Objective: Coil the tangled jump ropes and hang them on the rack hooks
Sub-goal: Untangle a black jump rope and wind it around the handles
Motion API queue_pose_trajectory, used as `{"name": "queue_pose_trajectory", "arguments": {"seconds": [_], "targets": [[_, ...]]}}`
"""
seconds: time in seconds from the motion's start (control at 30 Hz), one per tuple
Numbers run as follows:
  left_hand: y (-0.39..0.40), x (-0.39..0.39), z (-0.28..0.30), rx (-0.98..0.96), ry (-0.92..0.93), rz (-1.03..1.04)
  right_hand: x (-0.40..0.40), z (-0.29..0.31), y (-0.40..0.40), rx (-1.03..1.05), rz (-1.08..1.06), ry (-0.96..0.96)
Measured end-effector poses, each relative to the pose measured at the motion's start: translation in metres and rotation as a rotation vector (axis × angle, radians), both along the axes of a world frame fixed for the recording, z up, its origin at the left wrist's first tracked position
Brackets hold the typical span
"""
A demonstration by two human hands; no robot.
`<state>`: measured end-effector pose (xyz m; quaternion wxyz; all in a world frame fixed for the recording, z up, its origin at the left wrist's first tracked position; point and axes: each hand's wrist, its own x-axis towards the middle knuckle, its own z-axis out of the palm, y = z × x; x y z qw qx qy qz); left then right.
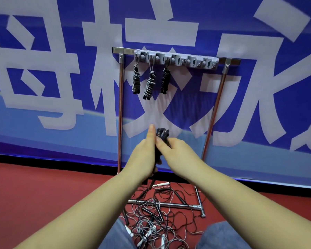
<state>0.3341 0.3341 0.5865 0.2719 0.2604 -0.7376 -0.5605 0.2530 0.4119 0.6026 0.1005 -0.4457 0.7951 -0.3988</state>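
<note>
Head view shows three coiled ropes [149,81] already hanging from the rack hooks [176,59]. Both hands grasp a dark rope bundle [162,134] below the rack: left hand [144,153] supporting, right hand [174,150] pinching. A tangled pile of ropes [156,220] remains on the floor [43,191], so much work is left.

Both hands raised before metal rack [120,108], gripping one black coiled jump rope [162,135] between them: left hand [144,155] alongside with fingers extended upward, right hand [171,150] pinching the bundle. Three coiled ropes [149,83] hung from grey hook strip [176,59] on top bar. Tangled pile of ropes [156,218] on red floor [43,191] at rack base. Blue banner [258,87] with white characters behind.
</note>
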Motion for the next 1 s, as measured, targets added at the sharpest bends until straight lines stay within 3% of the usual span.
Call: {"name": "queue_pose_trajectory", "arguments": {"seconds": [0.23,0.33,0.47,0.53,0.73,0.93,1.0], "targets": [[-0.031,-0.018,-0.016,-0.444,-0.249,0.085,-0.01,-0.006,-0.005,0.217,-0.071,-0.047],[-0.036,-0.03,-0.018,-0.465,-0.314,0.132,-0.014,-0.013,-0.015,0.169,-0.155,-0.191],[-0.037,-0.04,-0.017,-0.408,-0.299,0.19,-0.018,-0.012,-0.023,0.082,-0.247,-0.311],[-0.037,-0.041,-0.011,-0.358,-0.253,0.194,-0.02,-0.006,-0.024,0.047,-0.235,-0.26],[-0.025,-0.032,0.024,0.21,-0.09,-0.055,-0.016,0.025,-0.014,-0.006,-0.151,-0.053],[-0.026,-0.027,0.031,0.177,-0.004,-0.041,-0.013,0.034,-0.011,0.108,-0.017,0.097],[-0.029,-0.023,0.03,0.265,-0.004,-0.053,-0.014,0.033,-0.009,0.165,0.039,0.158]]}}
